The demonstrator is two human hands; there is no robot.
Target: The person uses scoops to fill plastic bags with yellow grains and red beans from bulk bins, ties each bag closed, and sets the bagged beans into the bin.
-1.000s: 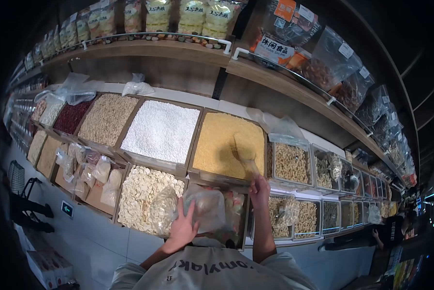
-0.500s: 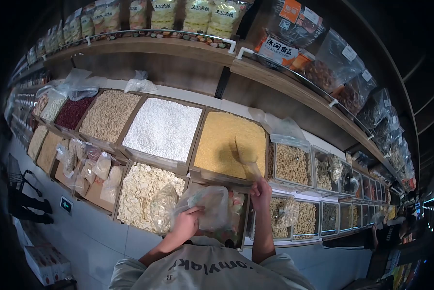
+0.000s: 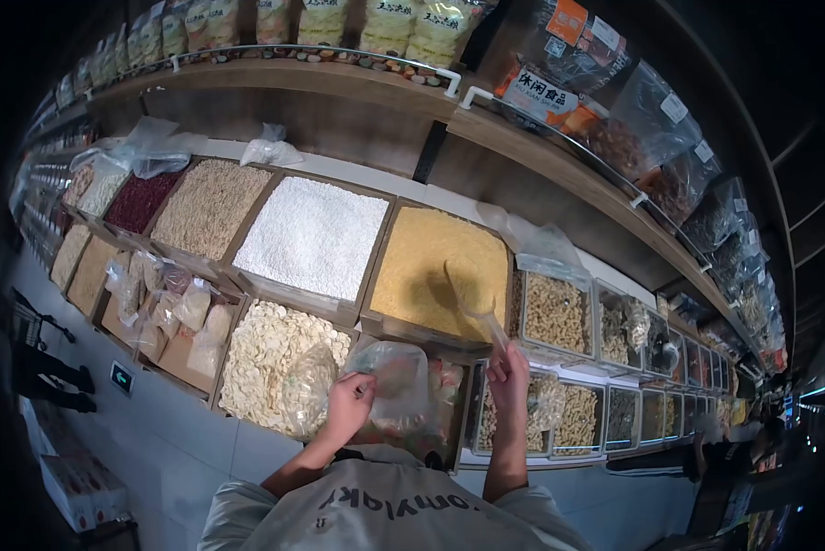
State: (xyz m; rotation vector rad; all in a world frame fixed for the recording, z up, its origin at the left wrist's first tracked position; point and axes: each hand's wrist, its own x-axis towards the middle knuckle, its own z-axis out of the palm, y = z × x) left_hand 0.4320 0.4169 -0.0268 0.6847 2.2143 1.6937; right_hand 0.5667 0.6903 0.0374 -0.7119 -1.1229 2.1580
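Note:
My right hand point(image 3: 507, 376) is closed on the handle end of a clear plastic scoop point(image 3: 482, 310). The scoop's bowl rests on yellow grain point(image 3: 422, 243), which looks like millet, in a wooden bin. My left hand point(image 3: 348, 406) is pinched at the left edge of a clear plastic bag point(image 3: 399, 375). That bag hangs over a lower bin holding colourful packets point(image 3: 445, 395), partly hidden behind it. Left of my left hand, a filled clear bag point(image 3: 308, 386) lies on pale flat flakes point(image 3: 270, 354).
White grain point(image 3: 307, 234) fills the bin left of the yellow one. Clear boxes of peanuts point(image 3: 555, 312) stand to the right. Above runs a wooden shelf point(image 3: 367, 87) with a rail and packaged goods. A trolley point(image 3: 40, 321) and a person's legs point(image 3: 59, 381) are at left.
My left hand has shifted up along the bag's edge, its fingers now curled tighter. My right hand has moved slightly right, still at the scoop's handle. The view has tilted a little.

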